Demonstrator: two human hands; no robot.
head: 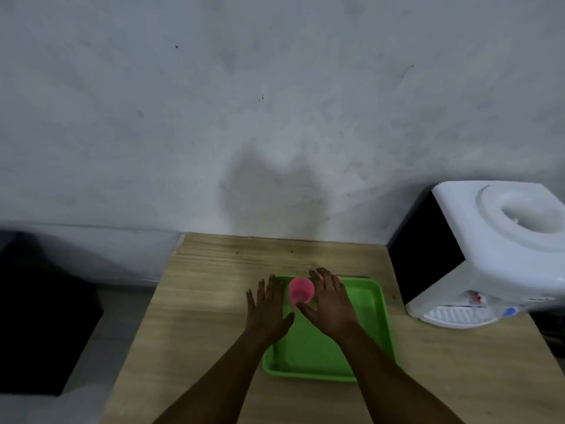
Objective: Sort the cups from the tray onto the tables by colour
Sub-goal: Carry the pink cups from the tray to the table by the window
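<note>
Count of things in view

One green tray lay on one wooden tabletop; one pink cup showed clearly, with a pink sliver behind the right hand too hidden to count. Two hands were present, the left hand included, and one white water dispenser.

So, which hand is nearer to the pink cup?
Right. The right hand curls around the pink cup, apparently touching it; the left hand lies open beside the cup's other side, slightly apart.
</note>
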